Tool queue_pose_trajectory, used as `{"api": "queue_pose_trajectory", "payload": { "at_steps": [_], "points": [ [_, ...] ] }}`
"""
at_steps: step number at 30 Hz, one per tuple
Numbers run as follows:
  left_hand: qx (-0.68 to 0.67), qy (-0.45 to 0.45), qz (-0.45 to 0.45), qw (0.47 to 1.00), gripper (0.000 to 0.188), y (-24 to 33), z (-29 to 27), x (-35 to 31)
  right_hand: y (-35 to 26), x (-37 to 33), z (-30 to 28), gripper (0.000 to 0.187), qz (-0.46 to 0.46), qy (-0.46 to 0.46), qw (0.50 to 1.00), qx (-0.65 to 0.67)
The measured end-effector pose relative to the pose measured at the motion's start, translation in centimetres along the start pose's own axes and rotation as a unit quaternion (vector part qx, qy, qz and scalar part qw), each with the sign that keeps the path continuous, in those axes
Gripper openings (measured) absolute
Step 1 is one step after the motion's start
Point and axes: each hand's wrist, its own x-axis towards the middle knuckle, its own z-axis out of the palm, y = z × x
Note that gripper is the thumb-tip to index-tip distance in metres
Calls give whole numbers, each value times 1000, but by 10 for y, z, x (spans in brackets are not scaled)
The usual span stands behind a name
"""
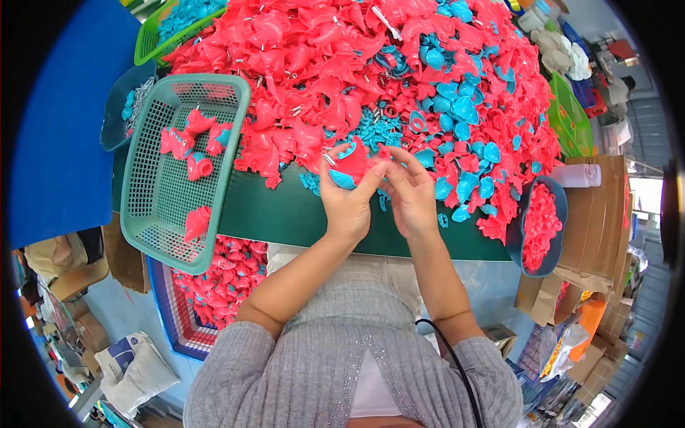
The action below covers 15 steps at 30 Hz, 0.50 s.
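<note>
My left hand is closed around a glossy pink and blue plastic part, held above the near edge of the table. A short metal pin shows at that part's left side. Close beside it, my right hand pinches a small pink plastic piece against or near the part; whether the two are joined cannot be seen. Beyond my hands spreads a big heap of pink plastic shells. Blue shells and small blue pieces are mixed in.
At left, a green mesh basket holds several pink and blue assemblies. A bowl of metal pins stands behind it. On the right sits a dark bowl of small pink pieces, near a cardboard box. Below the table's left side is a crate of pink parts.
</note>
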Motion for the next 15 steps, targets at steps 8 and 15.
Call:
{"api": "queue_pose_trajectory", "payload": {
  "at_steps": [8,15],
  "points": [
    [-1,-99,-195,976,56,32,-9,2,-74,-9,8,49,-357,-214,765,-490],
    [32,-108,-199,974,64,37,6,-11,-70,-16,13,47,-403,-215,709,-537]
  ]
}}
